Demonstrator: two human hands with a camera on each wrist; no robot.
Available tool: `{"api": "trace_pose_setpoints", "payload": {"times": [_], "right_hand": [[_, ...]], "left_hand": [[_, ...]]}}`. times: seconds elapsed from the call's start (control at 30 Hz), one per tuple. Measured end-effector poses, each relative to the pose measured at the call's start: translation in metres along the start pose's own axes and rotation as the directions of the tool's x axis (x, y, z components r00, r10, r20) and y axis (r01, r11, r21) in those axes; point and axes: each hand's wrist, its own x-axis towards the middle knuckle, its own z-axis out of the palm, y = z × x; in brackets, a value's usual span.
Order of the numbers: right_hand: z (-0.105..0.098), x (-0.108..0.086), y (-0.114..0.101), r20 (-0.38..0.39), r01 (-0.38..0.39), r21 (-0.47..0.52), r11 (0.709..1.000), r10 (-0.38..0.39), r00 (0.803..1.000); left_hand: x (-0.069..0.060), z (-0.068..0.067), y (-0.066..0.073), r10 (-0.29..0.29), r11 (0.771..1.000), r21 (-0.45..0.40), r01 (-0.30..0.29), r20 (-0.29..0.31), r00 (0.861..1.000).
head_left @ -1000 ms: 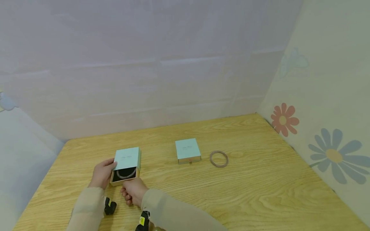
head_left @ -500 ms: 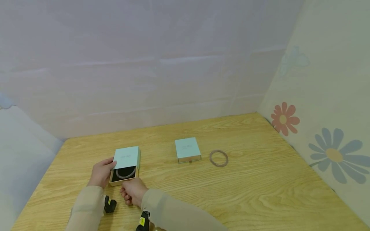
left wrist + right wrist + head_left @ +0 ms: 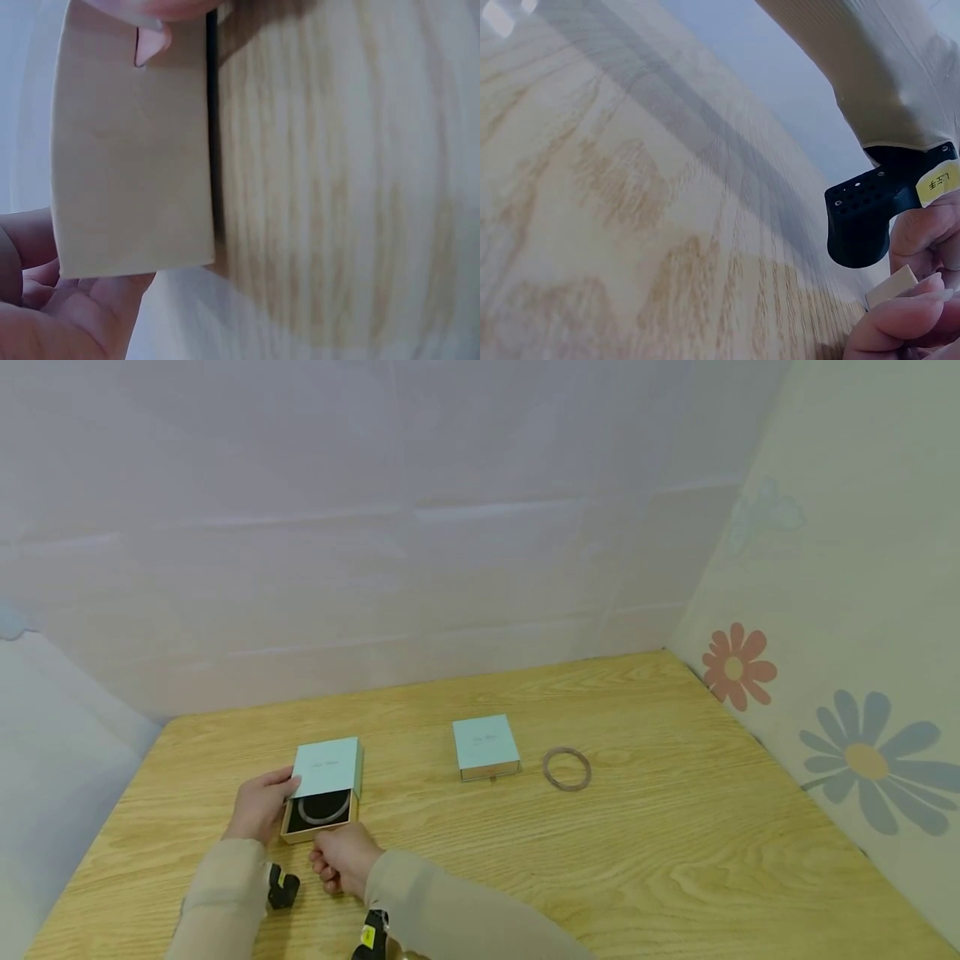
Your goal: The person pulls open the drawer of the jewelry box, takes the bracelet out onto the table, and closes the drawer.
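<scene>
A light-blue box (image 3: 326,765) lies at the left of the table, its cream drawer (image 3: 318,834) partly pulled out toward the person. On the drawer's black lining rests a pale ring-shaped bangle (image 3: 323,820), its far part hidden under the sleeve. My left hand (image 3: 258,806) grips the left side of the box, thumb near the sleeve's front corner. At the drawer front, my right hand (image 3: 345,857) has curled fingers pinching a small pinkish pull tab (image 3: 153,46), which comes out of a slot, as the left wrist view shows.
A second light-blue box (image 3: 484,743) sits closed near the middle of the wooden table (image 3: 637,860). Right of it lies another bangle (image 3: 567,769), flat on the wood. Pale sheeting stands behind, and a flower-printed wall (image 3: 862,610) borders the right side.
The drawer appears very slightly further out of the sleeve. Both hands keep their hold, and the second box and loose bangle stay put while the head view shifts a little.
</scene>
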Motion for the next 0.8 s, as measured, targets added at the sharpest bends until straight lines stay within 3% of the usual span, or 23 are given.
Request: {"api": "trace_pose_setpoints", "payload": {"times": [0.27, 0.8], "right_hand": [[0.0005, 0.0019, 0.0014, 0.018, -0.033, 0.006, 0.999, 0.033, 0.999], [0.0011, -0.0002, 0.0019, 0.009, -0.027, 0.013, 1.0, 0.027, 1.0]], "left_hand": [[0.0012, -0.0013, -0.0001, -0.002, 0.999, 0.032, 0.002, 0.003, 1.0], [0.0025, 0.0004, -0.0009, 0.011, 0.999, 0.046, -0.01, -0.025, 1.0]]}}
